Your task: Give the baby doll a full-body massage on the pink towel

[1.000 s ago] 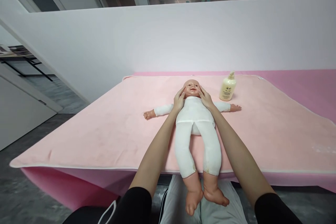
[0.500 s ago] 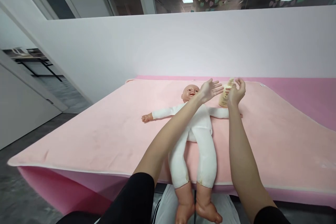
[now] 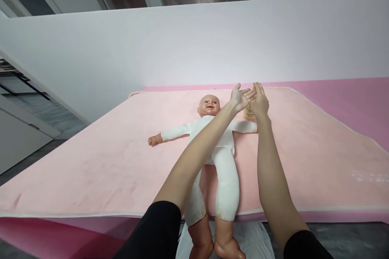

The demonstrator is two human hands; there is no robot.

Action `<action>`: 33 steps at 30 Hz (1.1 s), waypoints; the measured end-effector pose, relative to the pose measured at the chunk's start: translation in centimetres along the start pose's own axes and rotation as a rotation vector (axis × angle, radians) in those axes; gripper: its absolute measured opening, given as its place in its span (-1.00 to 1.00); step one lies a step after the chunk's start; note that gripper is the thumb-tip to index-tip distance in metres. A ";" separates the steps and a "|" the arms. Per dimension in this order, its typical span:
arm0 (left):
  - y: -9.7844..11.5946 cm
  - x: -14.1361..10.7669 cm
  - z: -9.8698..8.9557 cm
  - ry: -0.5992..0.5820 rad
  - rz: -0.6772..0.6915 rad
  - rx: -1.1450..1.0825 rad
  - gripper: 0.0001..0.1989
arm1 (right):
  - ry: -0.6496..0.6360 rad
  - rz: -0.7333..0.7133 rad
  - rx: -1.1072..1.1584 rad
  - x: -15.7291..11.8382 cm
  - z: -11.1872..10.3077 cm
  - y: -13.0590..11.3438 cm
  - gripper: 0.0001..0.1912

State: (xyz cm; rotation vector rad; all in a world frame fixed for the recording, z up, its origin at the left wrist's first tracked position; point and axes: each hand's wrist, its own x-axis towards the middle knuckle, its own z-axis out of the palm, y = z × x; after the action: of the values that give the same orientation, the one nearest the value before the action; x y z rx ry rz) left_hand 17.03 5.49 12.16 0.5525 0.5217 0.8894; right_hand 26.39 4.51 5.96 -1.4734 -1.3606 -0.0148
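A baby doll with a white cloth body lies on its back, arms spread, its feet past the near edge. My left hand is palm up with fingers stretched out, to the right of the doll's head. Close to its fingertips is my right hand, fingers extended and pointing up and left. Behind both hands stands a pale yellow bottle with dark print. Its top is hidden by my hands, so whether the right fingers touch it cannot be seen.
A pink blanket with a white edge covers the table under the doll. Along the far side runs a white wall, with dark glass and heart shapes above it. A darker pink surface shows at the right.
My right hand has moved toward my left hand and its fingers have straightened, covering more of the bottle. The left hand stays palm up. The whole view has shifted.
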 end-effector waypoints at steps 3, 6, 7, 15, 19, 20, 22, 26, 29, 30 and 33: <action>-0.1 0.2 0.3 -0.003 0.019 0.035 -0.43 | -0.031 0.022 0.000 -0.3 -0.3 -0.4 -0.37; -0.4 0.3 0.3 0.004 0.049 0.059 -0.45 | 0.005 -0.006 0.001 0.0 -1.1 -0.7 -0.30; -0.5 0.3 0.3 0.011 0.055 0.066 -0.46 | 0.032 -0.035 -0.005 0.2 -1.3 -0.8 -0.28; -1.3 0.5 0.0 0.082 0.078 0.064 -0.47 | -0.021 -0.141 -0.084 1.5 0.2 1.3 -0.42; -1.0 0.7 0.1 0.081 0.065 0.052 -0.48 | -0.033 -0.089 -0.055 1.3 1.4 1.5 -0.45; -0.8 0.7 0.2 0.080 0.063 0.048 -0.46 | -0.035 -0.084 -0.047 1.2 1.6 1.4 -0.45; -0.6 0.7 0.2 0.073 0.062 0.048 -0.44 | -0.041 -0.073 -0.035 1.0 1.6 1.1 -0.44; -0.5 0.4 0.3 0.057 0.066 0.064 -0.42 | -0.015 -0.038 0.029 0.8 1.1 0.9 -0.37; -0.6 -0.1 0.3 0.070 0.059 0.050 -0.44 | 0.058 -0.046 0.066 1.1 -0.1 1.0 -0.29; -0.6 -0.2 0.3 0.073 0.054 0.038 -0.44 | 0.079 -0.058 0.059 1.3 -0.5 1.1 -0.29; -0.7 -0.6 0.4 0.065 0.037 -0.007 -0.43 | 0.089 -0.092 0.025 1.7 -0.8 1.3 -0.34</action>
State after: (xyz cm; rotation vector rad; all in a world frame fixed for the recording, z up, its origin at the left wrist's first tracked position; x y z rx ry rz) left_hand 17.38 4.51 12.15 0.5295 0.5681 0.9465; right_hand 28.40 5.43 6.52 -1.3723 -1.3506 -0.1201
